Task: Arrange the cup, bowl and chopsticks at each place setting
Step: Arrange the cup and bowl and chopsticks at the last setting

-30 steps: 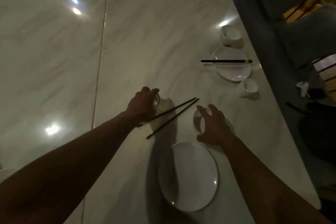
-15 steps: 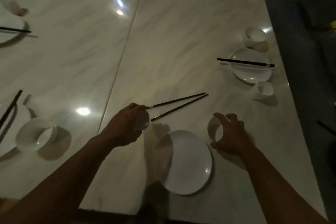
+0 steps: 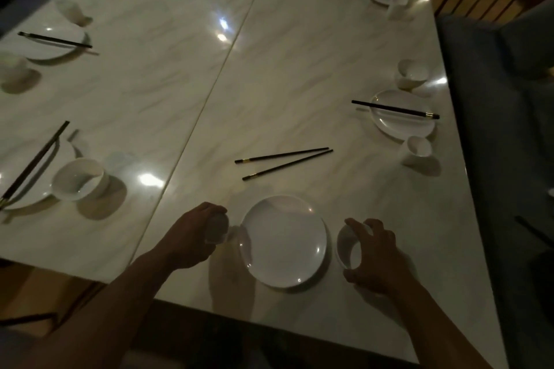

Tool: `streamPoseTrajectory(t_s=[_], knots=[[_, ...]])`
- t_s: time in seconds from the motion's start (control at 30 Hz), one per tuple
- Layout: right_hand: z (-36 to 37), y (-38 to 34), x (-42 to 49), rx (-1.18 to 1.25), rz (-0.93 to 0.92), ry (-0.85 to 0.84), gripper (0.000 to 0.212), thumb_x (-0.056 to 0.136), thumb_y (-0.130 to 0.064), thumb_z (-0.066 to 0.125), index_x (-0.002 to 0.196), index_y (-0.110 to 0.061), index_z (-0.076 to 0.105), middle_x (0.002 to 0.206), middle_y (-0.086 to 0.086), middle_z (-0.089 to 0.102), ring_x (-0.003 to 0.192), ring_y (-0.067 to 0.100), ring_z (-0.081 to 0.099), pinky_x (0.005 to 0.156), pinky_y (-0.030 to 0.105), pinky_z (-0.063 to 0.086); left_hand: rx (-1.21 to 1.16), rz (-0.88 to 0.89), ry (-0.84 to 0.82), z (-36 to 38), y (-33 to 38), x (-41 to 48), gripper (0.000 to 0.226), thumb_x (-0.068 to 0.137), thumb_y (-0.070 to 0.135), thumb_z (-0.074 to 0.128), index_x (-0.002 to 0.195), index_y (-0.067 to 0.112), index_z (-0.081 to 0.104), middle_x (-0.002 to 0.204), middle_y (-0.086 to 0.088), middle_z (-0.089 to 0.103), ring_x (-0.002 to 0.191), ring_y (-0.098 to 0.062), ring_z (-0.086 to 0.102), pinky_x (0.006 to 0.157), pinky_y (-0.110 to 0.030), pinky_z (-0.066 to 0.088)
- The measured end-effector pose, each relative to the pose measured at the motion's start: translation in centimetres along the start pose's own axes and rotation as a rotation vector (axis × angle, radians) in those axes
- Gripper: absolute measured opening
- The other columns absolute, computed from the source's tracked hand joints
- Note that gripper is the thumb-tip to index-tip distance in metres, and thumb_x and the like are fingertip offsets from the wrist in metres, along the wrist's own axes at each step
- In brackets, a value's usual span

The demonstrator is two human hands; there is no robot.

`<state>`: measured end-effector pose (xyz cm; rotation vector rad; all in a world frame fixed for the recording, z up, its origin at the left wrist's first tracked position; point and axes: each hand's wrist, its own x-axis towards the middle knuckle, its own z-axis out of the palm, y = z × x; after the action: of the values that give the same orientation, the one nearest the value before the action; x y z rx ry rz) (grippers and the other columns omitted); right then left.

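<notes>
Centrally, two slim black chopsticks [image 3: 281, 154], gold-banded.

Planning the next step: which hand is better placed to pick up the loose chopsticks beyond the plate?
Probably the left hand: it grips the cup nearer the banded ends of the chopsticks. The right hand holds the bowl, farther away.

The left grip [image 3: 192, 237] covers most of the cup [image 3: 218, 231] at lower centre, so only a dim side of it shows. The right grip [image 3: 374, 255] hides the right half of the bowl [image 3: 347, 244]. A plate [image 3: 36, 189] is cut off by the left edge. A small cup [image 3: 73, 10] at upper left is smeared by blur. A dark thin thing [image 3: 532, 229] near the right edge is too dim to tell.
</notes>
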<state>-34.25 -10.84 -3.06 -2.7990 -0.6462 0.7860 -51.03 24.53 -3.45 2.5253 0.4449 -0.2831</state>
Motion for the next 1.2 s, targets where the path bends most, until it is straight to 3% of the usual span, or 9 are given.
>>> streamPoseTrajectory(t_s=[0.13, 0.33, 0.5, 0.73, 0.9, 1.13, 1.2], knots=[[0.3, 0.1, -0.7, -0.001, -0.006, -0.014, 0.115, 0.057, -0.046, 0.085, 0.149, -0.046, 0.016, 0.153, -0.002, 0.01, 0.135, 0.029, 0.023, 0.103, 0.041, 0.044, -0.006, -0.015, 0.002, 0.6, 0.0, 0.1, 0.071, 0.066, 0.016, 0.085, 0.129, 0.024, 0.053, 0.129, 0.004, 0.054, 0.113, -0.015, 0.055, 0.083, -0.012, 0.039], [0.6, 0.3, -1.6, 0.036, -0.008, -0.026, 0.116, 0.057, -0.045, 0.087, 0.149, -0.047, 0.015, 0.154, -0.004, 0.009, 0.136, 0.027, 0.021, 0.103, 0.04, 0.044, -0.011, -0.018, 0.001, 0.8, 0.2, 0.7, 0.073, 0.066, 0.014, 0.085, 0.13, 0.024, 0.052, 0.131, 0.004, 0.052, 0.115, -0.018, 0.055, 0.085, -0.019, 0.047], [0.9, 0.4, -1.9, 0.027, -0.024, -0.007, 0.115, 0.058, -0.051, 0.084, 0.149, -0.047, 0.013, 0.154, -0.003, 0.009, 0.137, 0.027, 0.022, 0.103, 0.04, 0.044, -0.004, 0.001, -0.016, 0.9, -0.6, 0.9, 0.072, 0.066, 0.015, 0.086, 0.13, 0.027, 0.053, 0.131, 0.005, 0.052, 0.114, -0.016, 0.056, 0.08, -0.013, 0.042], [1.1, 0.2, -1.8, 0.046, -0.073, -0.021, 0.117, 0.061, -0.046, 0.085, 0.149, -0.052, 0.008, 0.157, -0.009, 0.002, 0.142, 0.025, 0.012, 0.108, 0.039, 0.041, 0.008, 0.001, -0.014, 0.5, -0.7, 0.6, 0.072, 0.067, 0.016, 0.085, 0.131, 0.024, 0.053, 0.133, 0.003, 0.052, 0.116, -0.016, 0.055, 0.087, -0.019, 0.047], [0.6, -0.2, -1.7, 0.015, -0.074, -0.04, 0.116, 0.061, -0.045, 0.085, 0.149, -0.049, 0.01, 0.157, -0.007, 0.004, 0.141, 0.024, 0.015, 0.105, 0.036, 0.042, 0.002, -0.007, -0.022, 0.3, -1.1, 0.6, 0.073, 0.068, 0.014, 0.084, 0.132, 0.027, 0.052, 0.133, 0.007, 0.051, 0.116, -0.014, 0.054, 0.08, -0.011, 0.041], [0.5, -0.6, -1.4, 0.005, -0.055, -0.061, 0.121, 0.056, -0.053, 0.086, 0.15, -0.047, 0.01, 0.155, -0.005, 0.008, 0.139, 0.025, 0.018, 0.106, 0.037, 0.043, 0.013, 0.013, -0.048, 0.5, -2.1, 0.9, 0.077, 0.063, 0.023, 0.085, 0.129, 0.035, 0.049, 0.128, 0.013, 0.052, 0.112, -0.011, 0.056, 0.082, -0.014, 0.045], [0.4, -0.5, -1.2, -0.015, -0.05, -0.085, 0.126, 0.054, -0.058, 0.085, 0.151, -0.047, 0.006, 0.155, -0.004, 0.007, 0.14, 0.025, 0.019, 0.107, 0.038, 0.042, 0.027, 0.016, -0.083, 0.3, -2.2, 1.0, 0.085, 0.058, 0.033, 0.088, 0.132, 0.038, 0.046, 0.129, 0.015, 0.05, 0.113, -0.011, 0.055, 0.086, -0.018, 0.047]])
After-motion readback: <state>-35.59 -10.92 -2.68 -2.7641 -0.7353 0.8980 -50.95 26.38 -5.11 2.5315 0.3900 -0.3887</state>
